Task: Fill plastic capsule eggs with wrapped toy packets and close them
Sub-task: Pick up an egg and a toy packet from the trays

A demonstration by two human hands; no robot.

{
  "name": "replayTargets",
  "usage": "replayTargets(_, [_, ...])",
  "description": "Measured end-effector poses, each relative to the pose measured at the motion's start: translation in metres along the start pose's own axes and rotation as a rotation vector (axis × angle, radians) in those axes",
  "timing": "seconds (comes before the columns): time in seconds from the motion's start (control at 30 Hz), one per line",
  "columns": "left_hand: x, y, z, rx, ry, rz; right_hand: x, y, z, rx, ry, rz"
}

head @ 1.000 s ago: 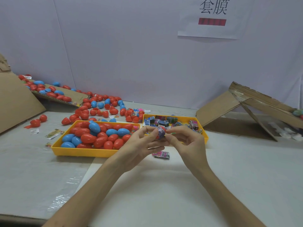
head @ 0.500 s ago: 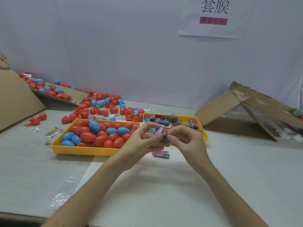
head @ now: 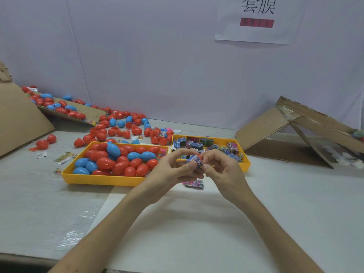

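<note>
We see a wide white table top (head: 197, 233) running back to a pale wall that carries a white paper sign with black characters (head: 256, 20). A big flat brown cardboard sheet (head: 19, 119) leans at the far left, and a folded brown cardboard lean-to (head: 291, 127) stands at the far right.

Near the middle lie two shallow trays side by side. The larger yellow plastic tray (head: 102, 179), on the left, is heaped with closed red and blue plastic capsule eggs (head: 106, 163). The smaller yellow plastic tray (head: 246, 164), on the right, holds small printed wrapped toy packets (head: 197, 145). Behind the trays, loose red and blue eggs and egg halves (head: 118, 127) are scattered across the table and onto a low cardboard flap.

In front of the smaller tray the left hand (head: 167, 174) and the right hand (head: 224, 170) meet above the table. Both have fingers and thumb curled, pinching one blue-printed wrapped packet (head: 194, 159) between them. A red capsule shell (head: 199, 157) shows at the packet's right edge; we cannot tell how far the packet sits in it.

A pink wrapped packet (head: 194, 183) lies on the table just below the hands.
</note>
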State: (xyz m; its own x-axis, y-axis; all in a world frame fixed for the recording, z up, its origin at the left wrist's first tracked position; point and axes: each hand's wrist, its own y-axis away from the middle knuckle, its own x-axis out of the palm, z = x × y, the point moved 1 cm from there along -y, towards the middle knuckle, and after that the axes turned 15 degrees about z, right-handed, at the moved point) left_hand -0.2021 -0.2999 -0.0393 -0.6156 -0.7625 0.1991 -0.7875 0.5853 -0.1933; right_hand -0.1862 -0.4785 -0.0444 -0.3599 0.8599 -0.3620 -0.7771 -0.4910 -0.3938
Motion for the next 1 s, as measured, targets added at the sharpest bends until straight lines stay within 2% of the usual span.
replayTargets(0.43, [0.0001, -0.0005, -0.0005, -0.018, -0.026, 0.011, 0.0044, -0.0004, 0.0046, -0.045, 0.103, -0.003])
replayTargets(1.0, [-0.0011, 0.0003, -0.0012, 0.001, -0.016, 0.035, 0.0049, 0.0013, 0.0008, -0.012, 0.008, -0.014])
